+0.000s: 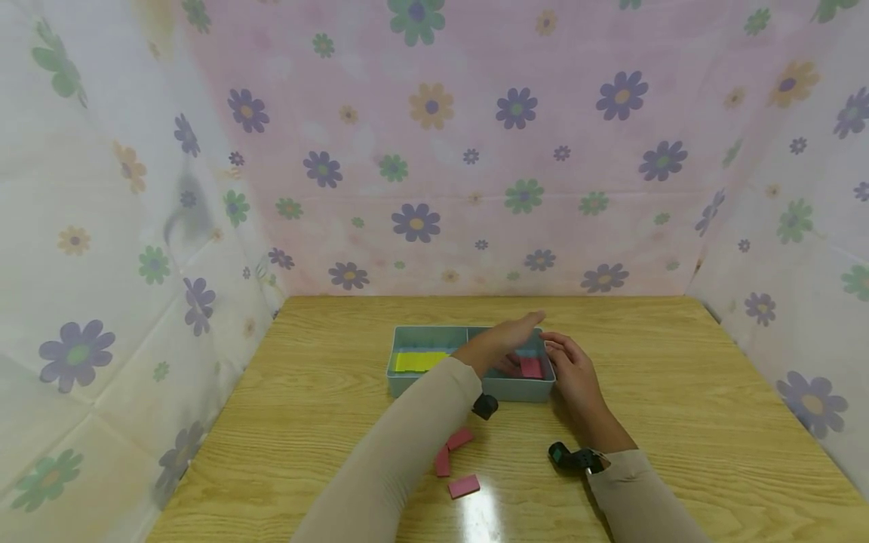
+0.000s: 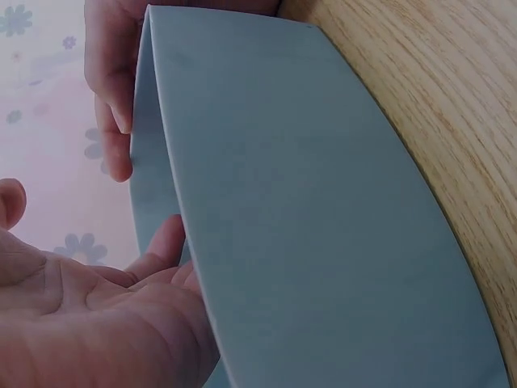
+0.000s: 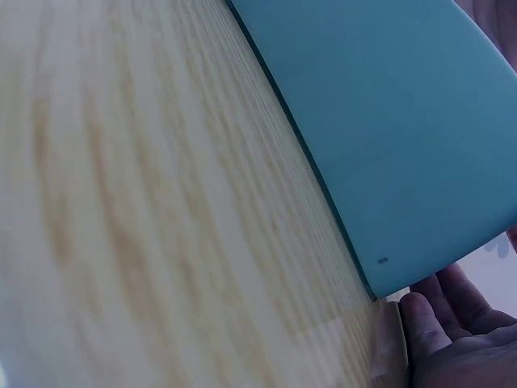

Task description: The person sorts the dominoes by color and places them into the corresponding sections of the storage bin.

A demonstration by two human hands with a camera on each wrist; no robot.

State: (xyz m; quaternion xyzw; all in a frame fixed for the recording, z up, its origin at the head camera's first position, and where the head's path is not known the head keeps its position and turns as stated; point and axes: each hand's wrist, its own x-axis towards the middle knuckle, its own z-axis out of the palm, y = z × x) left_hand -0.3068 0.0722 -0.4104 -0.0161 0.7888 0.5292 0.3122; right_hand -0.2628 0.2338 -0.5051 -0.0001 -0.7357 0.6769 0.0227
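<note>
A blue-green two-compartment box [image 1: 519, 391] stands on the table. My left hand [image 1: 502, 341] reaches over its front wall into the right compartment. In the left wrist view the palm of that hand [image 2: 105, 315] is turned up, thumb apart, and its fingers dip behind the front wall [image 2: 315, 186], partly hidden. Beside them in the compartment lies a pink tile [image 1: 531, 367]. My right hand [image 1: 575, 375] holds the box's right end, fingers bent at the rim. The right wrist view has its thumb [image 3: 424, 319] low by the box corner. Yellow tiles [image 1: 410, 362] lie in the left compartment.
Three pink tiles lie on the wooden table [image 1: 326, 354] in front of the box; one pink tile [image 1: 465, 486] is nearest to me, by a bright reflection. Black devices sit at both wrists. Flowered cloth [image 1: 468, 173] hangs behind and at both sides.
</note>
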